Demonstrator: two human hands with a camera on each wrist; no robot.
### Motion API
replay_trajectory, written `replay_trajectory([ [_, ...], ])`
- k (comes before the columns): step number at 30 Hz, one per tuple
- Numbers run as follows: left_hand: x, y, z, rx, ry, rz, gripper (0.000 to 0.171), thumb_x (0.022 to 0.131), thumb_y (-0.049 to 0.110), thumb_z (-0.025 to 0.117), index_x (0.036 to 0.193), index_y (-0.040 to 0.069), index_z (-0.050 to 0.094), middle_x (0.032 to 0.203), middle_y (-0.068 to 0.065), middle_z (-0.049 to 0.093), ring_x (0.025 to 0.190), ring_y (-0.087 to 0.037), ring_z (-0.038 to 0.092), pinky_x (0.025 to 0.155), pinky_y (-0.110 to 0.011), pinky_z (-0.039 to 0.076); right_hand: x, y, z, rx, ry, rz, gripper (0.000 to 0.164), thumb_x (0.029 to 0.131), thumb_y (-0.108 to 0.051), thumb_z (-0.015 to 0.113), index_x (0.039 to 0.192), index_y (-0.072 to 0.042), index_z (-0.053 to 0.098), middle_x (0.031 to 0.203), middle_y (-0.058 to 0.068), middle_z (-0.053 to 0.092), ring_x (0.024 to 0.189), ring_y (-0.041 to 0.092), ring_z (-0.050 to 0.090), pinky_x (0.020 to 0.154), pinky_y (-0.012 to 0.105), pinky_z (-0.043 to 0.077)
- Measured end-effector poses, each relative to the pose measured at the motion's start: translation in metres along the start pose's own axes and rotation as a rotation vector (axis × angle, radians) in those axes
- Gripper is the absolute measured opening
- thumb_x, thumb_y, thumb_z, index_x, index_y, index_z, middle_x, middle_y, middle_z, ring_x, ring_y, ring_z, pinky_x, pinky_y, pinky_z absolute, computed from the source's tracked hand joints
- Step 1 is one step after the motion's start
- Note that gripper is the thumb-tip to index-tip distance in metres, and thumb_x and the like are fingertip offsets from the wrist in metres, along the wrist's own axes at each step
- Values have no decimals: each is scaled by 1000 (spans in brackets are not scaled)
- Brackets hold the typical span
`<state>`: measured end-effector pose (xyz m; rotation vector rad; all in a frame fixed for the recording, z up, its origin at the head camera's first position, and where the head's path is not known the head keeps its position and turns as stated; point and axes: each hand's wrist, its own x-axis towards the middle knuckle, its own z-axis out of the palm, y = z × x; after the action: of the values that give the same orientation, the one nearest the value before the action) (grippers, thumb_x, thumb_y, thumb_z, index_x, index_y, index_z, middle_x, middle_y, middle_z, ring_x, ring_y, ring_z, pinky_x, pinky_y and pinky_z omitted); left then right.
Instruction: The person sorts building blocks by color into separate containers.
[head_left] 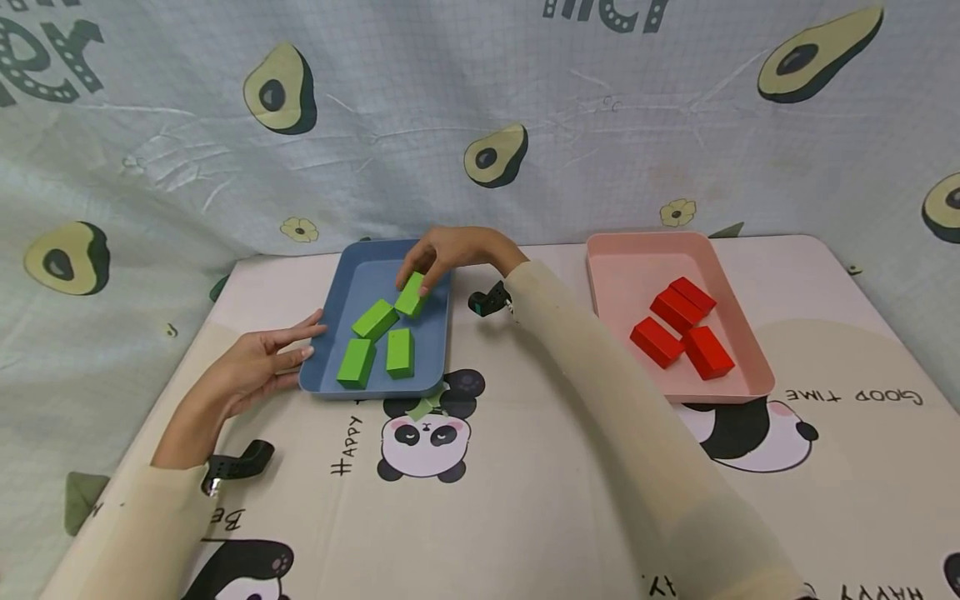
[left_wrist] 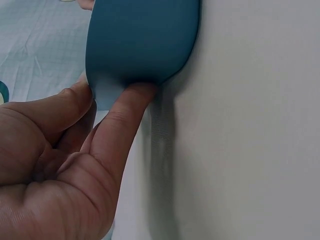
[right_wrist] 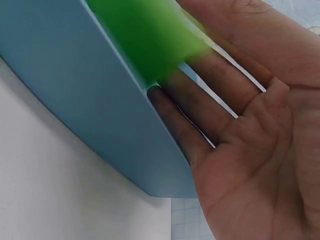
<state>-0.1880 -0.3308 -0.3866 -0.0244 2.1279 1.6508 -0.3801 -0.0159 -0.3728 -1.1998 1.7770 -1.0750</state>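
In the head view, my right hand (head_left: 457, 247) reaches over the far right part of the blue tray (head_left: 382, 388) and pinches a green block (head_left: 410, 297) between thumb and fingers. The right wrist view shows this green block (right_wrist: 145, 37) blurred beside the tray's wall (right_wrist: 95, 115). Several other green blocks (head_left: 356, 363) lie in the tray below and left of it. My left hand (head_left: 255, 367) is at the tray's left side, fingers mostly straight and touching the rim. One of its fingertips meets the outer wall (left_wrist: 145, 40) in the left wrist view.
A pink tray (head_left: 615, 287) stands to the right, with several red blocks (head_left: 707, 352) inside. The tablecloth (head_left: 517, 517) has panda prints and lettering. Behind the table hangs a pale curtain (head_left: 390, 92) with avocado prints. My right forearm passes between the two trays.
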Motion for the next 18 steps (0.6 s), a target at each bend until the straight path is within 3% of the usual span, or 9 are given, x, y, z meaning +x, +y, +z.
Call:
replay_trajectory([
  [5, 1, 0, 0, -3, 0, -2, 61, 105, 9, 57, 158, 1, 29, 170, 2, 5, 115, 10, 57, 91, -24, 56, -3, 0, 0, -6, -15, 0, 44, 94, -7, 73, 136, 2, 62, 141, 14, 61, 133, 26, 56, 108, 32, 48],
  [13, 0, 1, 1, 11, 4, -1, 59, 105, 8, 56, 158, 1, 30, 170, 1, 5, 116, 9, 57, 92, -26, 56, -28, -9, 0, -411, 143, -31, 37, 102, -25, 64, 135, -8, 67, 139, 2, 64, 132, 24, 56, 108, 30, 45],
  [18, -1, 2, 1, 55, 1, 4, 58, 106, 9, 55, 158, 3, 31, 171, 1, 5, 125, 5, 53, 95, -27, 55, -58, -22, 1, -504, 189, -47, 32, 103, -20, 63, 132, -10, 68, 143, 7, 60, 134, 20, 54, 110, 30, 44],
])
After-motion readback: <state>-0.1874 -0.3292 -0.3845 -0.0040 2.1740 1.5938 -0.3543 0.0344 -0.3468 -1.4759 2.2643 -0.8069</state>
